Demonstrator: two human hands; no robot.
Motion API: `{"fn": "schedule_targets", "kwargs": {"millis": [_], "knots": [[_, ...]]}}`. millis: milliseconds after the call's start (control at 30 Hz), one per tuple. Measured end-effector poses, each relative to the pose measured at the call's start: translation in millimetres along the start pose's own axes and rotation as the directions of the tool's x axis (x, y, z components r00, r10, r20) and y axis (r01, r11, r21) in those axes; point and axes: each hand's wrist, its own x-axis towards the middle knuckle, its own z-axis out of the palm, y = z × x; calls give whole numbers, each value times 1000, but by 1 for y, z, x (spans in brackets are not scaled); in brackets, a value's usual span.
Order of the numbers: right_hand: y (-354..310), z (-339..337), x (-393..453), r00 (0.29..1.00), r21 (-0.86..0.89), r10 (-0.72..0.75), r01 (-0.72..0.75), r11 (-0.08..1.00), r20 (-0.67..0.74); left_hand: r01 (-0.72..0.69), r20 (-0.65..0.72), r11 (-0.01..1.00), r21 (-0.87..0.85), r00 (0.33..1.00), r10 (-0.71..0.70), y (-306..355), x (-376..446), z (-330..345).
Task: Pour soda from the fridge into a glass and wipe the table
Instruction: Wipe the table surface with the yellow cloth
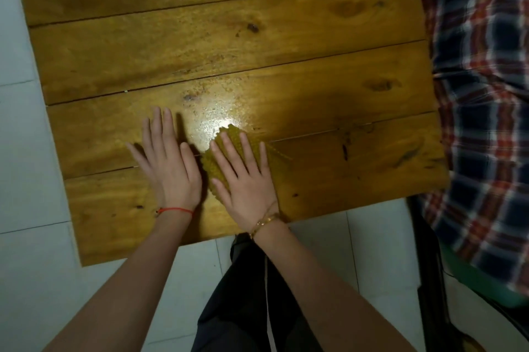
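Observation:
A wooden plank table (229, 36) fills most of the view. My right hand (243, 179) lies flat with straight fingers, pressing a yellow-green knobbly cloth (233, 134) onto the tabletop near the front edge. My left hand (169, 162) rests flat on the bare wood just left of the cloth, fingers spread. A shiny wet-looking patch (214, 114) reflects light just beyond the cloth. No soda or glass is in view.
A plaid checked fabric (481, 94) hangs along the table's right side, over something green (481, 280). White tiled floor (25, 151) surrounds the table on the left and front. My dark trousers (249, 294) show below the table's front edge.

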Motion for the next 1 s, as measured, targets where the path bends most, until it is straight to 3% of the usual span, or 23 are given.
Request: {"fn": "schedule_targets", "kwargs": {"millis": [100, 300, 500, 567, 700, 833, 900, 1000], "knots": [[35, -3, -20, 1000, -40, -13, 13, 999, 8, -24, 30, 1000, 10, 999, 24, 3, -9, 2], [123, -24, -32, 946, -22, 310, -314, 949, -98, -41, 39, 999, 27, 998, 39, 3, 8, 2], [125, -40, 33, 724, 125, 663, -652, 748, -188, -113, 49, 991, 72, 993, 110, -5, 45, 2], [96, -39, 57, 757, 135, 622, -608, 782, -198, -119, 37, 989, 89, 993, 116, -8, 63, 1], [23, -24, 73, 959, 66, 255, -249, 966, -125, -105, 19, 989, 108, 994, 103, -8, 95, -2], [21, -22, 66, 997, -14, -39, 39, 999, -69, -73, 54, 989, 130, 996, 66, -6, 105, 8], [46, -30, 72, 994, -42, -51, 47, 998, -101, -59, 65, 986, 155, 997, 49, -7, 102, 12], [93, -48, 103, 976, -44, 129, -138, 989, -177, -46, 65, 989, 139, 997, 37, -9, 101, 13]]}}
